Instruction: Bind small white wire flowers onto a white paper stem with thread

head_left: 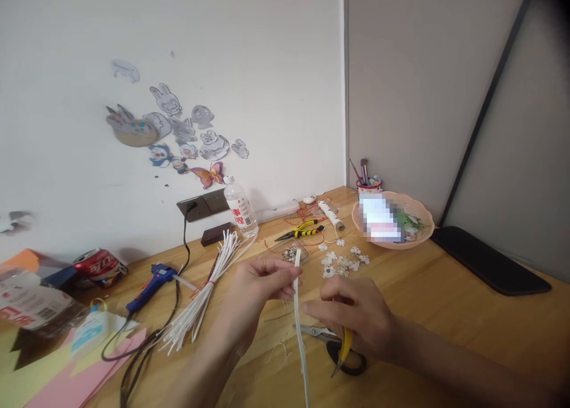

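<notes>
My left hand pinches a long, thin white strip between thumb and fingers. The strip stands nearly upright and runs down past the bottom edge of the view. Just right of it, my right hand is curled, with a yellow-handled tool sticking out below the fingers; its kind is hidden by the palm. Black-handled scissors lie on the table beneath that hand. Beyond the hands are several small white flower-like pieces and a clear box of tiny parts.
Left of my hands lie a bundle of white strips and a blue glue gun with its cord. Yellow-black pliers, a water bottle and a pink dish stand farther back. A black pad is at right.
</notes>
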`<state>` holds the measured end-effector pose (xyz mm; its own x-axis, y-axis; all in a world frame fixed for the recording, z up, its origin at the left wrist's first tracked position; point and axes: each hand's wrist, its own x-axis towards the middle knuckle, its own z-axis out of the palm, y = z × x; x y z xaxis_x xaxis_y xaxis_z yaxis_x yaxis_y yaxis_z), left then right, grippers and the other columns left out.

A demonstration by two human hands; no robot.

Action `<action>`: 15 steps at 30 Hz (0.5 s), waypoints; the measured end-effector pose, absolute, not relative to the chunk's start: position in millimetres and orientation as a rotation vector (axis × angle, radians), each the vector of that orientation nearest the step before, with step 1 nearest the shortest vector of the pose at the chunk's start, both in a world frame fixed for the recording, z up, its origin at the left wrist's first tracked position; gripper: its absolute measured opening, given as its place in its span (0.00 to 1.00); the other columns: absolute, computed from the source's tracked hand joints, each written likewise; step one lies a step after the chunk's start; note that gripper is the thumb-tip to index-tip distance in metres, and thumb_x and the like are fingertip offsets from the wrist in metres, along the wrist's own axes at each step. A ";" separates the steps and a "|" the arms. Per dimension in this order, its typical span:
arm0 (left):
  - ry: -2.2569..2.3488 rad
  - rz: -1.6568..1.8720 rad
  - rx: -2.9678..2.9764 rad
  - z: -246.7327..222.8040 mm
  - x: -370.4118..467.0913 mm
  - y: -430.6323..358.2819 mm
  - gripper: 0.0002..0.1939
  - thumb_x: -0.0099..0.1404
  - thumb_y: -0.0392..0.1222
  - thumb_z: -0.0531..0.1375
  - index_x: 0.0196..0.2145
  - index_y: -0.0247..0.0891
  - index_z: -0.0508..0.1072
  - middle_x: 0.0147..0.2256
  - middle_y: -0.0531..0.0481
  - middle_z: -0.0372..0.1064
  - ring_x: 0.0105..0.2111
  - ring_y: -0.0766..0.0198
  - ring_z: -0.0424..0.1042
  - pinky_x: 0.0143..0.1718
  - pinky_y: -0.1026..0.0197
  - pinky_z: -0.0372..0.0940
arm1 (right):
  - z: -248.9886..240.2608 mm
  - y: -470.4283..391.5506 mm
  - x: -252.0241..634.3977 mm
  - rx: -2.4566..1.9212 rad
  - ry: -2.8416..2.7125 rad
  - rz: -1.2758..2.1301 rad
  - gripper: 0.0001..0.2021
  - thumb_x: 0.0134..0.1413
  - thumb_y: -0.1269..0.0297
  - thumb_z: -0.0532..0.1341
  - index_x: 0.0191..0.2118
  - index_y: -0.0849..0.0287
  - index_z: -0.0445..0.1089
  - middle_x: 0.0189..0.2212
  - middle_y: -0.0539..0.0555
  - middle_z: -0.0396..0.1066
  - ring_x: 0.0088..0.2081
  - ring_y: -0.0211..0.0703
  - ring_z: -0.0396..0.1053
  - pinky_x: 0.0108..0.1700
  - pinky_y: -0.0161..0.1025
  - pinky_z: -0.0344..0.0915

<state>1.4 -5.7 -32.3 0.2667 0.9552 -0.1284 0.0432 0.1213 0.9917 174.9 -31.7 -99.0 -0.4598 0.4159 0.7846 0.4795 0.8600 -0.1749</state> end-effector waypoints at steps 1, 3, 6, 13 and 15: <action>1.077 0.901 1.238 -32.9 2.1 -6.2 0.05 0.48 0.38 0.63 0.22 0.33 0.74 0.17 0.55 0.66 0.18 0.75 0.62 0.24 0.72 0.60 | -98.8 -31.8 174.9 -0.655 -2.114 -0.092 0.20 0.46 0.78 0.55 0.46 0.53 0.63 0.26 0.49 0.59 0.22 0.33 0.56 0.23 0.32 0.52; 1.065 0.884 1.209 -33.9 3.7 -7.2 0.05 0.47 0.38 0.63 0.22 0.33 0.74 0.17 0.54 0.66 0.18 0.74 0.62 0.23 0.71 0.60 | -97.9 -31.6 174.6 -0.668 -2.122 -0.109 0.20 0.45 0.78 0.56 0.46 0.53 0.63 0.25 0.49 0.59 0.22 0.32 0.56 0.22 0.32 0.52; 1.044 0.864 1.162 -34.4 6.7 -8.5 0.04 0.46 0.36 0.63 0.21 0.32 0.74 0.16 0.54 0.67 0.17 0.74 0.62 0.23 0.70 0.60 | -97.2 -31.0 174.8 -0.672 -2.143 -0.137 0.21 0.44 0.79 0.56 0.45 0.53 0.64 0.25 0.48 0.59 0.22 0.32 0.55 0.22 0.32 0.50; 1.012 0.867 1.058 -36.8 13.4 -8.2 0.04 0.44 0.35 0.64 0.19 0.31 0.73 0.15 0.54 0.66 0.16 0.74 0.61 0.20 0.71 0.58 | -96.2 -30.4 176.3 -0.678 -2.144 -0.141 0.18 0.46 0.78 0.56 0.43 0.53 0.65 0.26 0.49 0.62 0.22 0.32 0.56 0.22 0.31 0.52; 1.004 0.861 1.039 -38.8 14.6 -7.9 0.04 0.44 0.35 0.64 0.19 0.31 0.73 0.14 0.54 0.65 0.15 0.74 0.61 0.20 0.71 0.58 | -95.7 -30.3 176.1 -0.674 -2.149 -0.149 0.17 0.47 0.76 0.55 0.43 0.53 0.65 0.26 0.49 0.62 0.22 0.32 0.56 0.23 0.31 0.52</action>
<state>14.6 -7.9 -38.8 0.3133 0.9183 -0.2419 -0.0995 0.2851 0.9533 176.1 -30.3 -95.7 -0.4881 0.4132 0.7688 0.5155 0.8472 -0.1281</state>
